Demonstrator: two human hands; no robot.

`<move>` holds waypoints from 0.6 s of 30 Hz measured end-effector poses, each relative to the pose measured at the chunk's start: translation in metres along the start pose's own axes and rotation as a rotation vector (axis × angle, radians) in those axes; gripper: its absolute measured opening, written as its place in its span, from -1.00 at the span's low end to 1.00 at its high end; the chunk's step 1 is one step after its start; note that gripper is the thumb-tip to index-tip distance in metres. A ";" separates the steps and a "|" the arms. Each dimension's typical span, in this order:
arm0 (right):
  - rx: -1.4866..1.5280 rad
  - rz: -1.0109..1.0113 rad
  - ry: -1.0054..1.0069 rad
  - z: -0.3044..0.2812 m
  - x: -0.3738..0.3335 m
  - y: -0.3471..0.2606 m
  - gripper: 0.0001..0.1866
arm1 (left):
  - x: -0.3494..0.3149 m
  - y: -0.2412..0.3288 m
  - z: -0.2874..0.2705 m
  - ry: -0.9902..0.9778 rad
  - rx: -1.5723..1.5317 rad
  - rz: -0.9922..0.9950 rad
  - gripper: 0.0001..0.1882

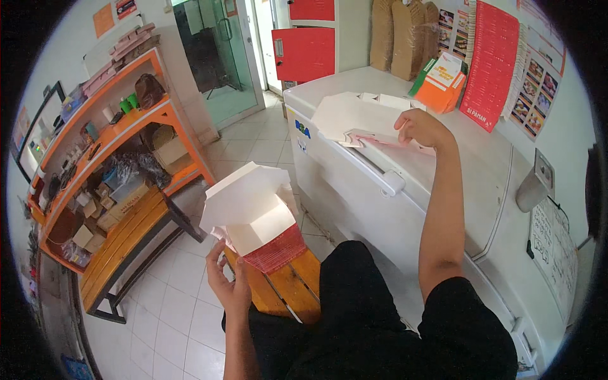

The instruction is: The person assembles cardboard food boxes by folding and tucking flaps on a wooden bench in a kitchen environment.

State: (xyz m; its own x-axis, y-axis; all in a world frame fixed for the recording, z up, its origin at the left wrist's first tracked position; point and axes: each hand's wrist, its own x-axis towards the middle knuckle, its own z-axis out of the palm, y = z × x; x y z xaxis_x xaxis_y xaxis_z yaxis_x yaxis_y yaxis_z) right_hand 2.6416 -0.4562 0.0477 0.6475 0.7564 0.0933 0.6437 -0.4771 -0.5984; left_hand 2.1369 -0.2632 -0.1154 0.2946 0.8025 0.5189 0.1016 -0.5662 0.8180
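A partly folded cardboard box (263, 221), white inside with a red printed front, stands with its lid raised on a slatted wooden seat (297, 288) in front of me. My left hand (229, 285) grips its near left corner, thumb toward the red front and fingers at the side. On the white chest freezer to my right lie flat, unfolded white box blanks (364, 117) with some red print. Over their right part is my right hand (427, 130), its fingers curled down; whether a blank is between the fingertips is hidden.
The chest freezer (361, 190) fills the right side. Upon it stand an orange and green package (440, 85) and a red stack of printed card (487, 63) against the wall. At left are a wooden bench (130, 237) and a loaded orange shelf (136, 123). A glass door (215, 57) stands beyond.
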 end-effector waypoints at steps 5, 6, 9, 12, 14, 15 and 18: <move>-0.152 -0.231 0.013 0.009 0.006 0.016 -0.67 | 0.003 0.009 0.004 -0.022 0.043 0.060 -0.56; -0.098 -0.184 -0.033 0.007 0.007 0.014 -0.66 | 0.003 0.009 0.005 -0.032 0.013 0.031 -0.53; -0.032 -0.124 -0.115 0.002 0.006 0.008 -0.69 | 0.001 0.008 0.004 -0.054 -0.038 -0.032 -0.47; -0.022 -0.134 -0.121 0.002 0.007 0.005 -0.75 | -0.001 0.005 0.002 -0.060 -0.036 -0.035 -0.47; -0.075 -0.137 -0.074 0.001 0.009 0.007 -0.78 | -0.001 0.006 0.005 -0.066 -0.060 -0.028 -0.48; -0.127 -0.136 -0.035 0.002 0.013 0.007 -0.79 | -0.001 0.007 0.006 -0.074 -0.059 -0.036 -0.48; -0.298 -0.220 0.385 0.009 0.022 0.016 -0.79 | -0.001 0.010 0.008 -0.079 -0.035 -0.001 -0.50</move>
State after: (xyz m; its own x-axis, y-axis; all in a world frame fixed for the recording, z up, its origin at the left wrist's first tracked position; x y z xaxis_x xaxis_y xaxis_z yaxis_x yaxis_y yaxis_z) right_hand 2.6622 -0.4431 0.0326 0.5507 0.6608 0.5100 0.8330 -0.4744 -0.2848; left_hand 2.1454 -0.2712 -0.1094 0.3683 0.7849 0.4983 0.0694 -0.5577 0.8272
